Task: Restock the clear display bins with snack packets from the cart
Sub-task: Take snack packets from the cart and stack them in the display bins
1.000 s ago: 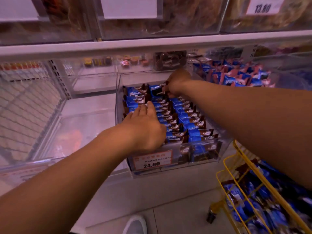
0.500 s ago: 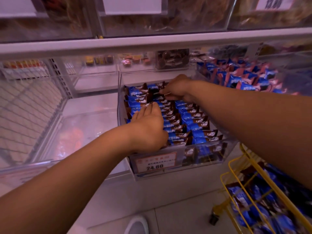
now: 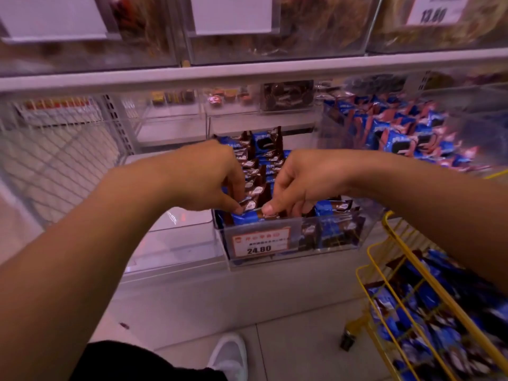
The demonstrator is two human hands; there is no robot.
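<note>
Shelving of clear display bins fills the view, with a yellow wire cart (image 3: 406,273) of loose blue packets at four o'clock; the middle bin (image 3: 338,237), price label 24.80 on its front wall, holds tidy rows of blue-and-brown snack packets (image 3: 264,145) reaching from its back nearly to its front; both hands have come forward from the rear and middle of those rows to the front edge, which suggests the back is settled and only the last gap by the label wants closing; the left hand (image 3: 203,177) curls down at ten o'clock of the label, thumb and fingertip pinching the frontmost packet (image 3: 247,214); the right hand (image 3: 299,180), at one o'clock of the label, pinches the same packet's other end, so it lies directly beneath and between them.
</note>
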